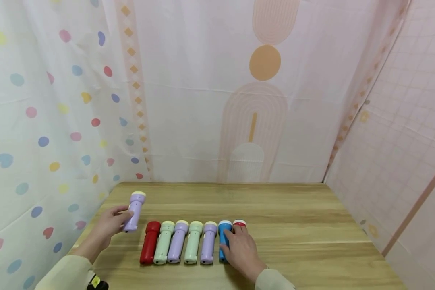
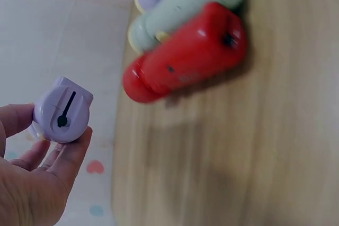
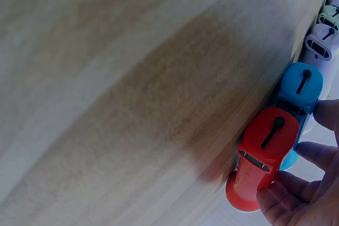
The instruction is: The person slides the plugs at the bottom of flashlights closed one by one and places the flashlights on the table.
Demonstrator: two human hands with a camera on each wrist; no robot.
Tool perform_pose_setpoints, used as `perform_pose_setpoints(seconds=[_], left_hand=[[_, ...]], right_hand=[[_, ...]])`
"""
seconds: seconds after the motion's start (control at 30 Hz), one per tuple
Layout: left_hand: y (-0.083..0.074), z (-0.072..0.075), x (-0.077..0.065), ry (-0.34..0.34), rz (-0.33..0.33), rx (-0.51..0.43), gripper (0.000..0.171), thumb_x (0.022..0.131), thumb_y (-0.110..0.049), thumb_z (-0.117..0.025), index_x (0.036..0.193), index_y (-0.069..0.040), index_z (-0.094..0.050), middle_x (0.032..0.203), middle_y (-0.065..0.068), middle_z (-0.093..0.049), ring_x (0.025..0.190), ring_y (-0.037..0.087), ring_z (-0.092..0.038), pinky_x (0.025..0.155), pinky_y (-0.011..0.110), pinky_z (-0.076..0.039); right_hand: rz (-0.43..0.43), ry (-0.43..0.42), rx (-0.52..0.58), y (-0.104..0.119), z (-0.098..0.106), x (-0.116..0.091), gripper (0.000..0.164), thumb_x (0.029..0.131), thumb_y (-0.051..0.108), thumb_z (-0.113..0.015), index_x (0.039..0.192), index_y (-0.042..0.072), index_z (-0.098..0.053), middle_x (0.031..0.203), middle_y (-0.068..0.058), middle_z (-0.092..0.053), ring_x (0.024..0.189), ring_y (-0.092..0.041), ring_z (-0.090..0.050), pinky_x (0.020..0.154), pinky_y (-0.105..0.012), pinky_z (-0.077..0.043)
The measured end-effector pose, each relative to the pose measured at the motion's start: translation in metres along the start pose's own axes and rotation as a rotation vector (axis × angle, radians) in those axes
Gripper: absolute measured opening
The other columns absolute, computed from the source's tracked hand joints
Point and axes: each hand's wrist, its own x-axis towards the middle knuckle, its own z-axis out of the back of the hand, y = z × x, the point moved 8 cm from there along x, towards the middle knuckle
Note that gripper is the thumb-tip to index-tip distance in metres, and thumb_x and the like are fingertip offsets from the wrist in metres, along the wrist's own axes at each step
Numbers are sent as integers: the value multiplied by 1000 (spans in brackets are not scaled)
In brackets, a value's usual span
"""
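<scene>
My left hand [image 1: 112,221] holds a lilac flashlight [image 1: 133,212] off the table, thumb on one side and fingers on the other. In the left wrist view its tail end [image 2: 63,115] faces the camera. On the table lies a row of flashlights: a red one [image 1: 150,243] at the left end, then pale green [image 1: 163,243], lilac [image 1: 177,243], pale green [image 1: 193,243], lilac [image 1: 208,243], blue [image 1: 223,229], and a red one with a white rim [image 3: 267,130] at the right end. My right hand [image 1: 243,247] rests over the last two, thumb at the blue, other fingertips touching the red.
The wooden table [image 1: 297,225] extends to the right of the row and behind it. A patterned curtain [image 1: 188,121] hangs along the back edge. Dotted cloth [image 1: 58,161] lines the left side, and checked cloth [image 1: 402,141] the right.
</scene>
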Motion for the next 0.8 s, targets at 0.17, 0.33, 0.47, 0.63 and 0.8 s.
perform_pose_setpoints(seconds=[0.17,0.33,0.47,0.63,0.8], left_hand=[[20,8,-7,-22,35,22,57,102,-17,-55,140,20,-33,129,39,-49,94,19,-62,77,35,-57],[38,3,-14,-27,64,44,57,98,-15,-59,137,21,-36,116,35,-55,88,19,-62,73,34,-56],[49,-5,-19,-20,66,32,56,98,-13,-60,135,22,-36,112,34,-57,86,20,-63,72,36,-57],[57,-12,-23,-26,61,76,52,97,-11,-59,132,23,-40,110,32,-60,85,20,-64,70,33,-56],[57,-13,-25,-53,35,141,50,96,-12,-60,129,22,-44,109,32,-63,87,23,-64,70,31,-54]], right_hand=[[-7,-3,-1,-1,1,0,42,90,39,-70,123,12,-68,118,-15,-61,107,-31,-56,83,-45,-52],[-10,4,-5,-1,1,-1,43,90,39,-70,123,12,-68,118,-15,-61,107,-31,-56,83,-45,-52],[-13,11,-3,-1,0,0,43,91,39,-70,124,12,-67,119,-15,-61,108,-31,-56,85,-45,-52],[-22,19,3,-2,-3,0,44,92,40,-69,126,12,-67,121,-15,-60,109,-31,-55,85,-45,-52],[-20,10,12,-2,-2,0,44,91,40,-69,125,11,-67,121,-15,-60,109,-31,-55,85,-46,-52]])
